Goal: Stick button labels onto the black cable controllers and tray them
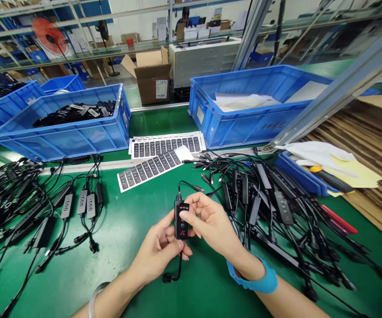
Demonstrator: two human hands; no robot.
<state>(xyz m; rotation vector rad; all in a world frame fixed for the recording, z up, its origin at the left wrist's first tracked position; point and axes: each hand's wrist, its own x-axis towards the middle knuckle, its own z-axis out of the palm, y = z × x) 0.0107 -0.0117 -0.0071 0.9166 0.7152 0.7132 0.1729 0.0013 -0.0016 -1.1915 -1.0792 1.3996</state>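
A small black control box (178,233) with a cable at each end is held upright over the middle of the bench. My left hand (159,247) is closed round its lower part, fingers behind and thumb at the bottom edge. On its front lies a black label (185,206) with red marks and round button symbols, its top edge slightly off to the right of the box. My right hand (207,223) pinches this label, thumb on its face; the fingers behind are partly hidden. Just beyond the hands lies a label sheet (151,168) with several such black labels.
More label sheets (166,145) are stacked behind. Cabled boxes lie in a left pile (25,221) and a right pile (277,207). Blue crates (88,139) (244,128) stand at the back. A small blue tray (300,174) holds papers and a yellow-black cutter (331,179).
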